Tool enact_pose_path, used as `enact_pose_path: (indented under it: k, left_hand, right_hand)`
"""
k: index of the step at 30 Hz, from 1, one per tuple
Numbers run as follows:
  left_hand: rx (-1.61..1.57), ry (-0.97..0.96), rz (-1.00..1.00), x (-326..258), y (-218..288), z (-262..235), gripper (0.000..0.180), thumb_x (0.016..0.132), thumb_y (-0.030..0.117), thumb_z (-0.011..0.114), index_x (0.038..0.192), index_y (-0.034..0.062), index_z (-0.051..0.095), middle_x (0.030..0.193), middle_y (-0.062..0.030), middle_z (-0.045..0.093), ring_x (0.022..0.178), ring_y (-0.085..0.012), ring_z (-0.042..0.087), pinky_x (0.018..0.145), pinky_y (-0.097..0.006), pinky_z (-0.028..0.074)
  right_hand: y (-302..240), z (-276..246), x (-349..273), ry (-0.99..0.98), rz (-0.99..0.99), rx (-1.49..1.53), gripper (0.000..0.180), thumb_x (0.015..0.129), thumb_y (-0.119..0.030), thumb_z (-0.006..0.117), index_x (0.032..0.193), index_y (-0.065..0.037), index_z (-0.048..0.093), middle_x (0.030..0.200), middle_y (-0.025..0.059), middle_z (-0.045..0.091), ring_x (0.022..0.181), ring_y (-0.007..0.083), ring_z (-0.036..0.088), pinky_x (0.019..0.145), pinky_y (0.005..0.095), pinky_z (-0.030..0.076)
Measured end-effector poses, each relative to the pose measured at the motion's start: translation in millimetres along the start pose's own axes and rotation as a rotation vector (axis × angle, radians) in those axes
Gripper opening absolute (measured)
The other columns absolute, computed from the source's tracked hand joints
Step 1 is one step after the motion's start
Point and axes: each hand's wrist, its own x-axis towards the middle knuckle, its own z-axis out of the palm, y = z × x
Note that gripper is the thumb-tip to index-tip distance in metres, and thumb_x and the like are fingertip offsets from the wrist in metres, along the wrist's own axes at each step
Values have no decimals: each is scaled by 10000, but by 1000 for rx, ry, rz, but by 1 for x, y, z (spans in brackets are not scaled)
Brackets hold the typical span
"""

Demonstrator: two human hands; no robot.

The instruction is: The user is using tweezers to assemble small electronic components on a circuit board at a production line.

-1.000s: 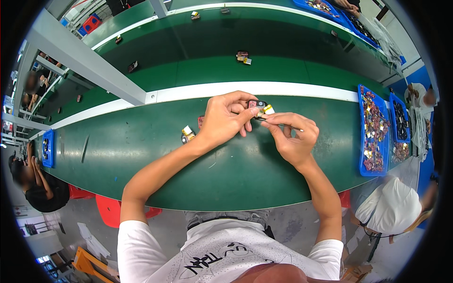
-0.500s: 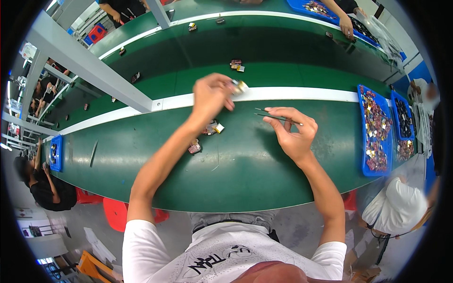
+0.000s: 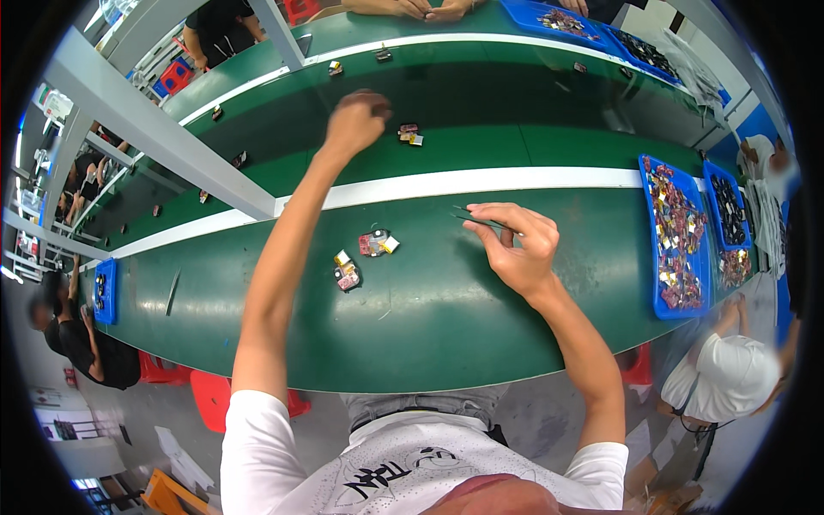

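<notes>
My left hand (image 3: 356, 120) is stretched far out over the dark green belt (image 3: 515, 94), its fingers curled and blurred. It is just left of a few small red and yellow parts (image 3: 410, 135) lying on that belt. I cannot see whether it holds anything. My right hand (image 3: 515, 249) hovers over the near green table (image 3: 446, 318), pinching thin metal tweezers (image 3: 476, 219) that point left. Two small clusters of red, yellow and white parts (image 3: 375, 243) (image 3: 346, 273) lie on the table between my arms.
Blue trays (image 3: 654, 257) (image 3: 717, 184) with several small parts stand at the right edge. A grey metal beam (image 3: 172, 146) crosses the upper left. Another person's hands (image 3: 429, 9) work at the far side, and people sit at the left (image 3: 77, 343) and lower right (image 3: 730, 378).
My left hand has left the right hand and reached far forward to the back belt, carrying a small part on the way. My right hand stayed in place with the tweezers.
</notes>
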Motion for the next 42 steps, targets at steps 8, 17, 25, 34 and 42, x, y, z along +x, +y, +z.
enact_pose_path:
  k: [8,17,25,34,42]
  left_hand:
    - [-3,-478,-153,31,19,16,184,795,139,766,958,57,785,946,-133,765,913,-298,718,822,-389,555]
    - [-62,-399,-274,-6,30,-7,154,869,139,714,892,-13,710,803,-116,742,775,-236,712,727,-365,540]
    - [-685,-278,-431,-89,130,-33,162,956,76,644,1008,-68,695,727,-71,683,502,-92,597,402,-257,435]
    - [-807,-131,-418,-119,160,-20,169,966,80,676,1042,-68,707,745,-99,710,538,-96,635,445,-237,485]
    - [-888,-49,-405,-126,164,-15,168,974,59,669,1070,-78,687,729,-99,707,543,-105,640,460,-246,506]
  right_hand:
    - [2,3,-3,-38,34,-2,197,722,21,846,854,-60,724,896,43,787,409,96,460,450,245,367]
    - [2,0,-6,-49,176,47,192,732,-4,858,887,-53,756,834,19,768,419,64,398,452,220,341]
    - [-4,-8,4,-6,633,367,137,799,-7,835,894,0,737,857,4,713,544,-3,408,504,179,312]
    - [-9,-6,1,-19,662,350,156,800,10,828,905,10,712,827,3,678,544,-2,413,495,185,305]
    - [-6,-4,0,9,659,353,152,802,3,830,898,19,713,888,12,694,550,-2,414,491,185,302]
